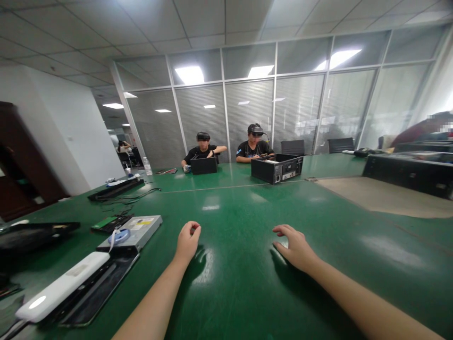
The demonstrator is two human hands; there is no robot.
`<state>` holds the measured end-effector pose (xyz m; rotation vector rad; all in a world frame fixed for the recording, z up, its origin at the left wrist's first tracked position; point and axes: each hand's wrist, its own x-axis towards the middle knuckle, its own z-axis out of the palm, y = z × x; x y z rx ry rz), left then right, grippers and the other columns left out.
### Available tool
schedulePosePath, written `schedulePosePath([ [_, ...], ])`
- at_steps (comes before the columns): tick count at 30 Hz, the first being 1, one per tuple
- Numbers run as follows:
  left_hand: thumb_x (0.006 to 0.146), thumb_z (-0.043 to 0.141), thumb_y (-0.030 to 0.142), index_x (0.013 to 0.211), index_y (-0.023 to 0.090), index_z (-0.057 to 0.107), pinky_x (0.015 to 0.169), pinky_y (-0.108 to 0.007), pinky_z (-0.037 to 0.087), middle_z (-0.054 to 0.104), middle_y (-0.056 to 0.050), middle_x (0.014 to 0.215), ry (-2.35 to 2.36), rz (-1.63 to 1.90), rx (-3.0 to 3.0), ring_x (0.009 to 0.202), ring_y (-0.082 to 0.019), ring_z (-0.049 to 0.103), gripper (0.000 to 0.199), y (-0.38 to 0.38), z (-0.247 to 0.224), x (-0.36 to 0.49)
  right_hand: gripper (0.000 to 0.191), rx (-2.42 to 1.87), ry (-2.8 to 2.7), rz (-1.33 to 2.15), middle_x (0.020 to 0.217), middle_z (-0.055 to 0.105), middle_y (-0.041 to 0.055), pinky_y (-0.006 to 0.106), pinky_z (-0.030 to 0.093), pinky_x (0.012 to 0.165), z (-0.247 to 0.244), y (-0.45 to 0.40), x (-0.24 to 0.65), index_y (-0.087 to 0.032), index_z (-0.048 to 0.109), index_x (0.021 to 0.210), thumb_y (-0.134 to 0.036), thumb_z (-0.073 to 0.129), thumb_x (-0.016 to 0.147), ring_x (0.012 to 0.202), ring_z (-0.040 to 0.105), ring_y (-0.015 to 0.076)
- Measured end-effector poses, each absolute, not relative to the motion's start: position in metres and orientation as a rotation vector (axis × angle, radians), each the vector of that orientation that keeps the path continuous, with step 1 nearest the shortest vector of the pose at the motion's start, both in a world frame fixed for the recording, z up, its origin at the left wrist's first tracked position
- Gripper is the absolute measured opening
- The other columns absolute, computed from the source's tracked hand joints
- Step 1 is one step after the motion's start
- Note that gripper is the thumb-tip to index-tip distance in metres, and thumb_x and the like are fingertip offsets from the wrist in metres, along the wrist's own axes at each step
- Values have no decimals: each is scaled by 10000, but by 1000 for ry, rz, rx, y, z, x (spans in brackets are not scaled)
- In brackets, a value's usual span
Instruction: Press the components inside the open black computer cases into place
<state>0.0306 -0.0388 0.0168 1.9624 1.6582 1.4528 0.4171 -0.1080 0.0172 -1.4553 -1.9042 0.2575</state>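
Glossy green table (233, 283), long white plastic power strip (63, 287) at its left, flat silver metal drive (151, 231) beyond the strip, left hand (188, 241) near this drive, loosely curled, nothing seen inside, black metal computer case (267, 171) farther away, right hand (292, 245) half spread, holding nothing.

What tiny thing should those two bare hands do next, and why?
I'd perhaps move the left hand sideways to the flat silver metal box. It lies to the left of that hand, which is loosely curled with nothing visible in it, while the open right hand is farther off across the glossy green tabletop.
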Motion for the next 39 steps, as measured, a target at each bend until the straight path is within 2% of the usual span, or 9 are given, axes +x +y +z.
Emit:
schedulePosePath([
  [14, 859, 514, 368, 852, 211, 596, 761, -328, 472, 626, -22, 838, 1655, 1423, 1962, 784, -192, 600, 177, -33, 13, 31, 288, -1427, -1951, 313, 1207, 626, 99, 477, 431, 966, 7, -101, 418, -220, 647, 1053, -277, 580, 778, 988, 650, 237],
  [26, 839, 541, 312, 908, 219, 590, 770, -349, 492, 630, -54, 888, 1706, 1510, 1846, 796, -197, 598, 126, -35, 9, 29, 305, -1428, -1955, 332, 1235, 631, 121, 501, 476, 929, 2, -102, 417, -247, 699, 1032, -366, 571, 781, 1087, 622, 316],
  [39, 802, 571, 287, 923, 192, 600, 736, -307, 473, 623, -25, 846, 1652, 1521, 1812, 724, -158, 579, 157, -39, 10, 31, 272, -1324, -2034, 400, 1254, 592, 119, 406, 472, 967, 3, -109, 402, -199, 653, 1061, -333, 542, 852, 1097, 610, 251],
])
